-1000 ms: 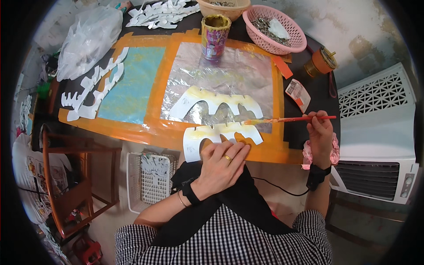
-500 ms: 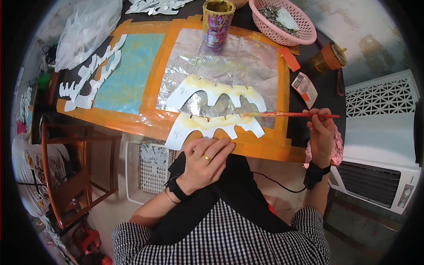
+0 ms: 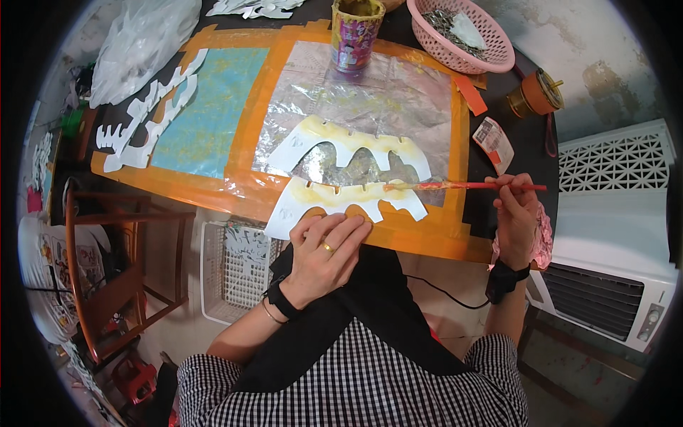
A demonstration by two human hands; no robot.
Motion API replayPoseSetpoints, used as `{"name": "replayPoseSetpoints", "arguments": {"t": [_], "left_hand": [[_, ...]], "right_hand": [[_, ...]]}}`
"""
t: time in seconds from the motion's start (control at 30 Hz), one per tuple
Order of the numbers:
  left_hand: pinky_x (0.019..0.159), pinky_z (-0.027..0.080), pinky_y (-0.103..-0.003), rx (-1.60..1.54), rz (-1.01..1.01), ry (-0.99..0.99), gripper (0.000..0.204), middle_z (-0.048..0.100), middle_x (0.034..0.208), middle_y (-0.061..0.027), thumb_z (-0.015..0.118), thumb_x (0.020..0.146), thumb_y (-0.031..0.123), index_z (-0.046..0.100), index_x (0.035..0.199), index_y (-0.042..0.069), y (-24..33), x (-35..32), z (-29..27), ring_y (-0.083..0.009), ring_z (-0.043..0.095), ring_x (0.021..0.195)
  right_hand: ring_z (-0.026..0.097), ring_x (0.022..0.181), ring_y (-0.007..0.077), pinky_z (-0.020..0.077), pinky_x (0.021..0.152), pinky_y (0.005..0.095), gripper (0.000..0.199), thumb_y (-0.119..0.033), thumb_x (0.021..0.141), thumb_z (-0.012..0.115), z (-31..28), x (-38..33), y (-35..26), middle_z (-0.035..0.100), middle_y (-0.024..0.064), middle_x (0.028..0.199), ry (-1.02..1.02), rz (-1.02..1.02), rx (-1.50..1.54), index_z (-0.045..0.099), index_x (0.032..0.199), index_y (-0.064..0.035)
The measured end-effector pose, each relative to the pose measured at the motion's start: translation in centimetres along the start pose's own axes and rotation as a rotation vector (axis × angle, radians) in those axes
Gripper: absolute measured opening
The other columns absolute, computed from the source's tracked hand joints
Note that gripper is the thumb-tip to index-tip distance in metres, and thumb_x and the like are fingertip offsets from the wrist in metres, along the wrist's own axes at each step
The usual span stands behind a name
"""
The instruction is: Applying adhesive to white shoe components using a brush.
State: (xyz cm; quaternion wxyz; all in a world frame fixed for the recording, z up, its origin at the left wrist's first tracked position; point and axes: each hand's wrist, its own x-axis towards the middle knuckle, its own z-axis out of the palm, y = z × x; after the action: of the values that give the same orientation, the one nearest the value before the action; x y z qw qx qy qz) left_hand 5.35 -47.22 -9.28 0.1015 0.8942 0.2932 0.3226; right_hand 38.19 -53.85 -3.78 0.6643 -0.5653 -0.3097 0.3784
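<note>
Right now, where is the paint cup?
In the head view the paint cup stands upright at the table's far edge, centre top, on the clear plastic sheet, just left of the pink basket.

Red brush (image 3: 466,186), yellow-smeared white cutout (image 3: 341,203)

- Pink plastic basket (image 3: 466,44) at the table's far edge, holding small grey pieces.
- Paint-smeared cup (image 3: 353,32) upright just left of the basket.
- Orange lidded cup (image 3: 535,92) on the dark table surface, right of the basket.
- Clear plastic bag (image 3: 139,46) bunched at the far left corner.
- White fretted cutouts (image 3: 146,114) lying beside the blue sheet (image 3: 206,107).
- Wooden chair (image 3: 107,270) below the table's left side.
- White wire basket (image 3: 238,267) on the floor.
- White air cooler (image 3: 619,242) at right.
</note>
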Motion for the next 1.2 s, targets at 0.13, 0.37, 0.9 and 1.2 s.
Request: {"name": "replayPoseSetpoints", "arguments": {"t": [0.13,0.37,0.9,1.2], "left_hand": [[0.095,0.034,-0.037,-0.004,-0.027,0.028,0.045,0.065,0.115,0.0020,0.074,0.070,0.007,0.068,0.114,0.014,0.1,0.0,0.2,-0.0186,0.057,0.104],[0.095,0.034,-0.037,-0.023,-0.021,0.041,0.044,0.065,0.114,0.0020,0.074,0.070,0.006,0.068,0.113,0.014,0.0,0.1,0.2,-0.0184,0.057,0.104],[0.092,0.037,-0.037,-0.050,-0.002,0.042,0.048,0.063,0.118,0.0029,0.072,0.070,0.005,0.067,0.116,0.014,-0.5,-0.4,0.6,-0.0193,0.056,0.105],[0.093,0.036,-0.036,-0.057,-0.012,0.046,0.047,0.063,0.119,0.0032,0.072,0.071,0.005,0.067,0.116,0.014,-0.4,-0.3,0.5,-0.0193,0.056,0.106]], "right_hand": [[0.066,0.105,0.0274,0.0524,0.065,0.0189,0.014,0.006,0.092,0.056,-0.6,0.1,0.4,0.064,0.0107,0.101,0.021,-0.003,-0.007,0.051,0.097,-0.0063],[0.065,0.106,0.0285,0.0518,0.065,0.0193,0.017,0.008,0.091,0.055,1.7,0.1,0.6,0.063,0.0107,0.099,-0.087,-0.018,0.050,0.049,0.097,-0.0064],[0.067,0.101,0.0276,0.0499,0.062,0.0190,0.017,0.008,0.091,0.056,1.8,-0.6,0.3,0.063,0.0113,0.098,-0.003,-0.054,0.001,0.048,0.096,-0.0060],[0.067,0.103,0.0272,0.0497,0.062,0.0185,0.016,0.008,0.092,0.056,-0.7,-1.4,0.1,0.064,0.0117,0.099,-0.033,-0.082,-0.005,0.049,0.096,-0.0065]]}}
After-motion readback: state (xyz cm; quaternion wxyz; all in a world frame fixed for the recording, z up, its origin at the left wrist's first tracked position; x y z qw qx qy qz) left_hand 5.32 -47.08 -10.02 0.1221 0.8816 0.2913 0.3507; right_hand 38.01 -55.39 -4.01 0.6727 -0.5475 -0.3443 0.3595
